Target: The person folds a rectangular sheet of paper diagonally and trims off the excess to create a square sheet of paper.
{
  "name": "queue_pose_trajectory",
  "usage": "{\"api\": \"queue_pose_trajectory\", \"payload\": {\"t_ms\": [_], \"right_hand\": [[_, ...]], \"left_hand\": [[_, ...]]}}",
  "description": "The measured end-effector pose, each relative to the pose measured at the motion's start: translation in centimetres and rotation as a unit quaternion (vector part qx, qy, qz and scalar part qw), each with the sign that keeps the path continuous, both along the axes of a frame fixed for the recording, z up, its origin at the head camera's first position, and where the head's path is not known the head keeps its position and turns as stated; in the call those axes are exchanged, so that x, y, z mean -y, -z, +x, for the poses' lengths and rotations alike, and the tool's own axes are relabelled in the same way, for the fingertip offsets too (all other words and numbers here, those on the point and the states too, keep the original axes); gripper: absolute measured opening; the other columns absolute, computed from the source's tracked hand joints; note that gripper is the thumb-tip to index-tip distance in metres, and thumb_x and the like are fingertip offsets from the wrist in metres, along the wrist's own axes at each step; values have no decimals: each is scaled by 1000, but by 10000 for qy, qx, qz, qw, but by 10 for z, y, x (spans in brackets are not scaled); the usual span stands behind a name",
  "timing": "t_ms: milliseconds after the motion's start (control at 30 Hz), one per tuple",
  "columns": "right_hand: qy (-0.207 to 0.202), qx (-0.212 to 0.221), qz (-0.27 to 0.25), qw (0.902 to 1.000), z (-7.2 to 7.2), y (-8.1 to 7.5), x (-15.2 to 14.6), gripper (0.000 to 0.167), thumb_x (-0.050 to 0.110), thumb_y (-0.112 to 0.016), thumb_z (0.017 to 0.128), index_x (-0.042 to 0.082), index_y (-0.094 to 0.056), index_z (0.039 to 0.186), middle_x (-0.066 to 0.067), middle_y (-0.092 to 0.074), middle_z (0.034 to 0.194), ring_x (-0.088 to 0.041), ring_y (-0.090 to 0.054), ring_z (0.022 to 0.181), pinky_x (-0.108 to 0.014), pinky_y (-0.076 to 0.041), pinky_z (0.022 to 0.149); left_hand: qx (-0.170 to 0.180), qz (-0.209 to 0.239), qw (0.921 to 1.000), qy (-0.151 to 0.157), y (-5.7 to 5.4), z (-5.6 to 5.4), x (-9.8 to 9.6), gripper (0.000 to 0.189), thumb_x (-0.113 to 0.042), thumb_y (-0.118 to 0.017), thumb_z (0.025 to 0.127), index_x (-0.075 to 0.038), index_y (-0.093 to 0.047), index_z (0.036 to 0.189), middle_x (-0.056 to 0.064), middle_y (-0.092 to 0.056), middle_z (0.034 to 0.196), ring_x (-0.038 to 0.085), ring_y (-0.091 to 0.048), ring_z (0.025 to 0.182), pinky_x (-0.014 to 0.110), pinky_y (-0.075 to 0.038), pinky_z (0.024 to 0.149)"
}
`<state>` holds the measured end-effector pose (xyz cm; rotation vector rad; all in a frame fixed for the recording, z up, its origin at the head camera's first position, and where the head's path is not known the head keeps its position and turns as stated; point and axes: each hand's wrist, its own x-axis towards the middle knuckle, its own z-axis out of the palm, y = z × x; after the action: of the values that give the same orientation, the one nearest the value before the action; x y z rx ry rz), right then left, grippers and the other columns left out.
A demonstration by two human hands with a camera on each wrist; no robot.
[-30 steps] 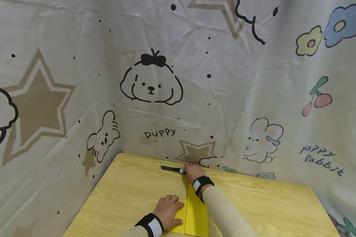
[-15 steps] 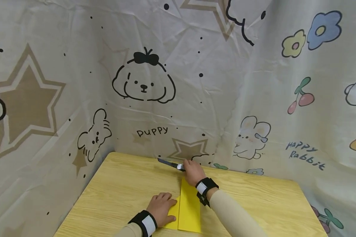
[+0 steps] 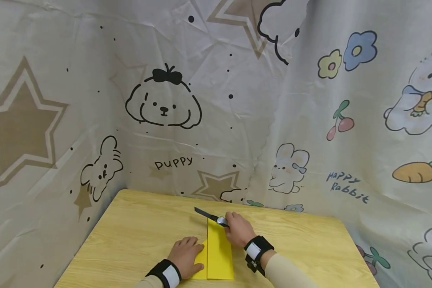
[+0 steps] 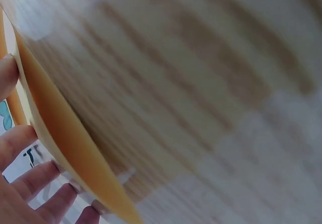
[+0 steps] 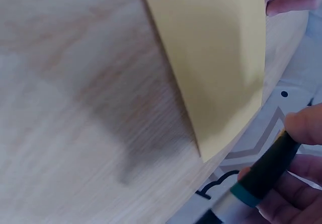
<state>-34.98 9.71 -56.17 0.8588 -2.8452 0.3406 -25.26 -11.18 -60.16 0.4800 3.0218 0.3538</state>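
Yellow folded paper (image 3: 219, 256) lies on the wooden table in front of the person, a lengthwise edge running along it. The left hand (image 3: 186, 256) rests with spread fingers on its left part; the left wrist view has the fingertips along a paper edge (image 4: 75, 128) that bulges up. Above the paper's far end, the right hand (image 3: 240, 229) grips a knife (image 3: 206, 214) with a dark blade and a silver round part. The blade points to the far left. In the right wrist view, thumb and fingers wrap the black handle (image 5: 271, 168), which has a green band.
The wooden table (image 3: 137, 228) has its back edge against a pale printed cloth (image 3: 216, 120), which also hangs along the left and right sides. Black straps with a white patch (image 3: 171, 274) sit on both wrists.
The right hand has raised the knife off the back of the table and brought it nearer, over the paper's far end. The left hand stays on the paper. The head view has turned right.
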Motion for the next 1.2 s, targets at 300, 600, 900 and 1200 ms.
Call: {"api": "queue_pose_trajectory", "payload": {"t_ms": [300,600,900,1200], "right_hand": [[128,402,-219,9989,21,11,-15,22,17,-70,86,13,-59,104,2,-56,90,-10,-50,76,-29,-49,65],[198,793,-328,9961,33,20,-25,24,18,-69,85,13,-59,107,2,-56,93,-8,-49,75,-27,-47,64],[148,730,-178,9971,39,21,-36,24,19,-66,87,14,-59,109,2,-58,96,-7,-53,80,-27,-50,69],[-114,722,-13,9973,45,26,-36,25,21,-67,88,17,-58,111,5,-56,94,-6,-53,81,-26,-49,69]], "left_hand": [[187,-70,9998,49,-1,-3,5,57,-47,-66,81,-19,-60,130,11,-50,135,36,-42,126,57,-35,100],[481,-294,9982,188,-7,-7,9,63,-44,-69,80,-21,-55,137,11,-45,140,36,-39,130,54,-33,104],[70,-307,9995,42,1,-6,-1,71,-55,-69,80,-4,-58,128,14,-50,134,33,-45,125,50,-37,102],[-443,-491,9956,-666,9,-9,-13,66,-60,-70,75,3,-69,94,15,-56,107,31,-54,100,50,-47,81]]}}
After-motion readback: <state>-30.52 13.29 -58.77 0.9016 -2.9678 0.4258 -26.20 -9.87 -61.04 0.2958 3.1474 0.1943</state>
